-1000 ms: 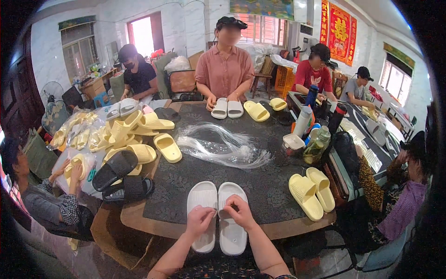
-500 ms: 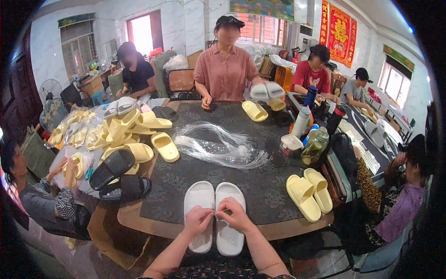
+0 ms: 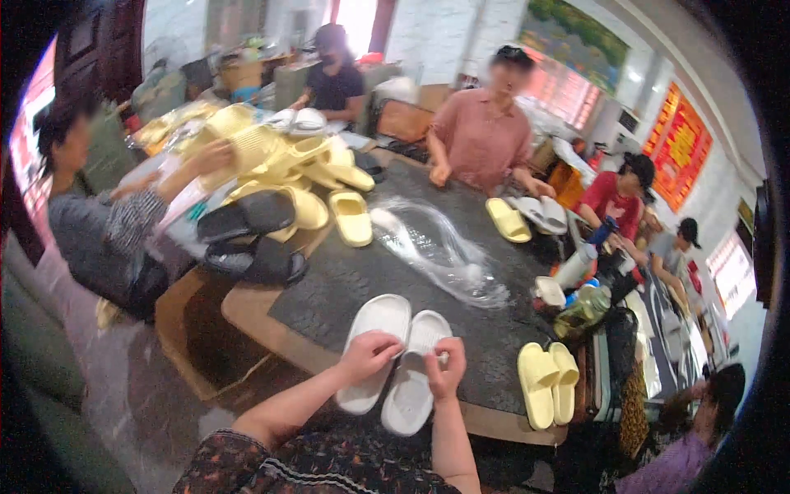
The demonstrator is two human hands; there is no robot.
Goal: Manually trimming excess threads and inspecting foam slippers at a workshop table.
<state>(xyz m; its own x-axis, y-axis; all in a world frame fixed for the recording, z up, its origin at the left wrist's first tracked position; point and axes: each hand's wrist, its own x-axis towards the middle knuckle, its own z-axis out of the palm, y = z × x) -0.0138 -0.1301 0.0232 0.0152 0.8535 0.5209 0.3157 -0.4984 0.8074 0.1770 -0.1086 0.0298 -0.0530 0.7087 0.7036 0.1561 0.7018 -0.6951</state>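
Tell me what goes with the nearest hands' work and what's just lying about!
Goes with it:
Pale slippers under the left hand and right hand
Perhaps the clear strands, which neither touches

Just lying about:
Yellow slippers at the right
Black slippers at the left
Greenish jar

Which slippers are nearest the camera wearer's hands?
The white pair, directly beneath the left hand and right hand; others, like the yellow pair at right, lie farther off.
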